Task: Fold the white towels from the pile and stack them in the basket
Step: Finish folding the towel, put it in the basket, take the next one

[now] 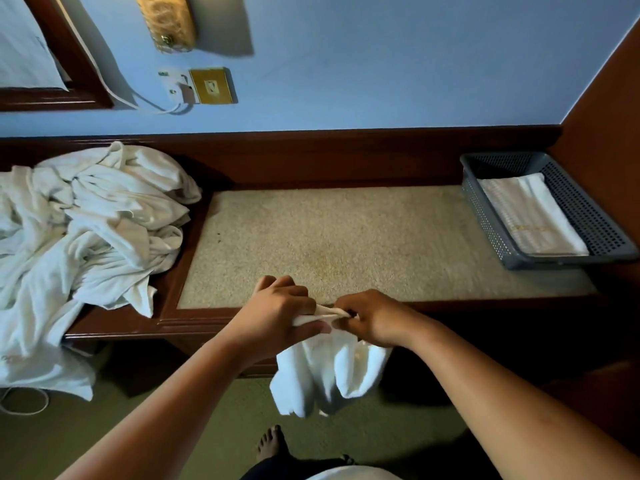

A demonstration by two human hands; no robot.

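A white towel (329,372) hangs bunched in front of the counter's front edge. My left hand (277,313) and my right hand (370,320) pinch its top edge, close together. A large pile of crumpled white towels (93,220) covers the counter's left end and spills over its front. At the far right stands a grey perforated basket (491,216) with a folded white towel (533,216) lying flat inside.
The counter has a speckled beige top (346,237) with a dark wood frame (138,327) and a wood back rail. The blue wall holds a brass socket plate (211,86) with white cables. A wood panel closes the right side. My bare foot (270,445) stands on green carpet.
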